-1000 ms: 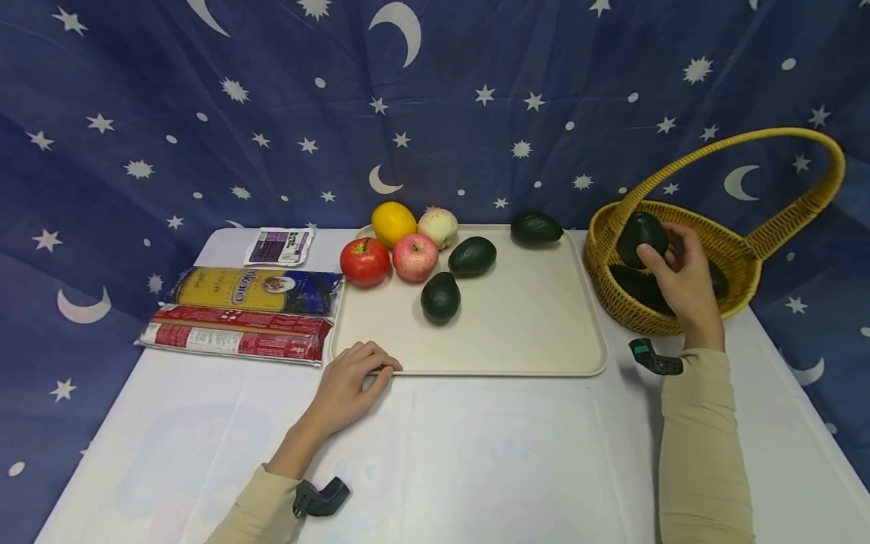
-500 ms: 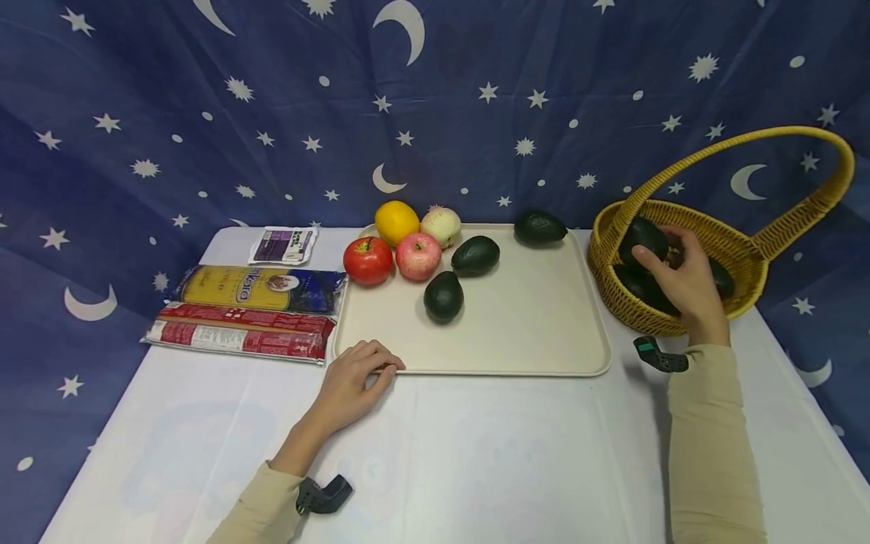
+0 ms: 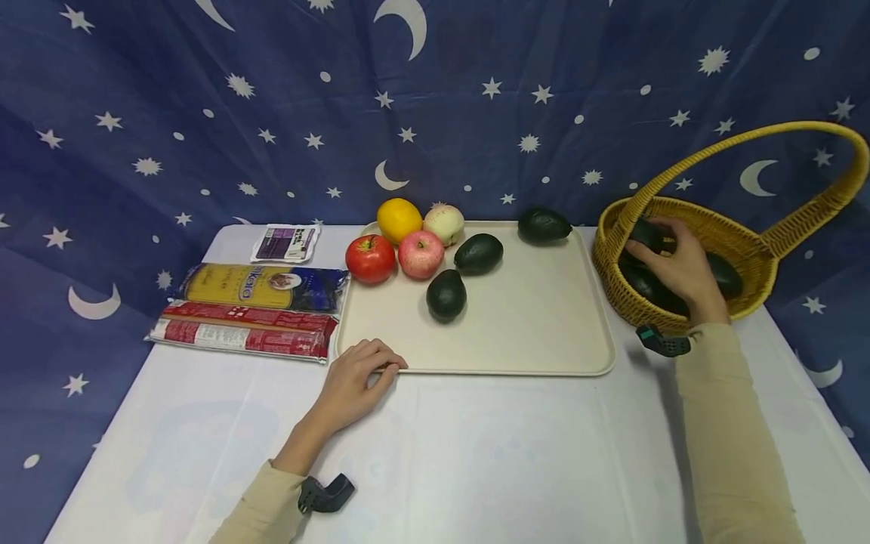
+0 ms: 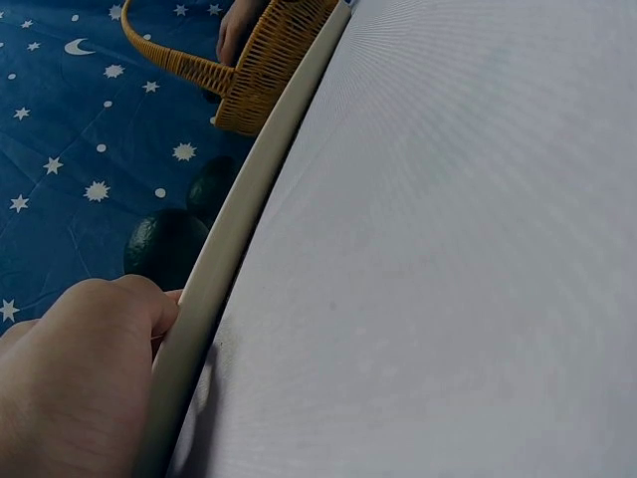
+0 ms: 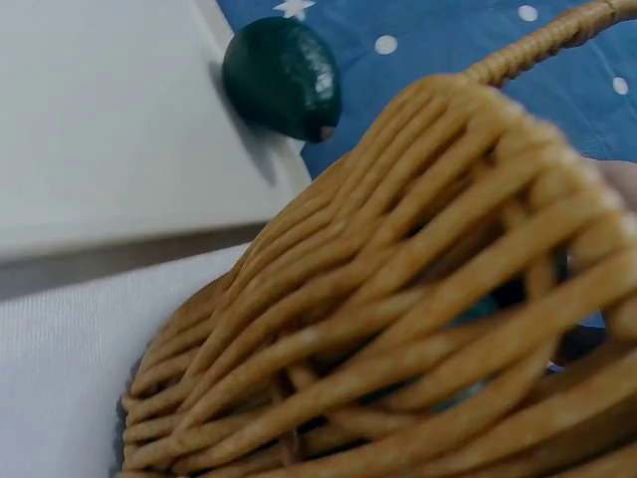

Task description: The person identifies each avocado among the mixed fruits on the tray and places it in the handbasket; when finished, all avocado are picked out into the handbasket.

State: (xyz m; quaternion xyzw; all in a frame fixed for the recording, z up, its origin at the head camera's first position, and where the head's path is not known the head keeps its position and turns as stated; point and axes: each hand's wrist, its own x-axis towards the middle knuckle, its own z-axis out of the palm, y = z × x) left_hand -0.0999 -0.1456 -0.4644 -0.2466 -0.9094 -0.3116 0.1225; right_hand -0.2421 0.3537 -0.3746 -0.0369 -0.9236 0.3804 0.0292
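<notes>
Avocado point(image 3: 646, 233): inside basket, toward 3 o'clock from tray's centre. Tray point(image 3: 530, 340): cream, three more avocados point(image 3: 479, 254) loose at 9, 12 and 1 o'clock. Basket point(image 3: 720, 221): yellow wicker, further dark fruit point(image 3: 726, 276) within; work judged partway, portion on tray, portion in basket. Left hand point(image 3: 353, 378): at tray's 8 o'clock rim, fingers bent; clasping or merely resting, cannot tell. Right hand point(image 3: 683, 264): within basket, thumb and fingers gripping avocado. Hidden: gripped fruit's underside, basket floor, full count, behind hand and weave.
</notes>
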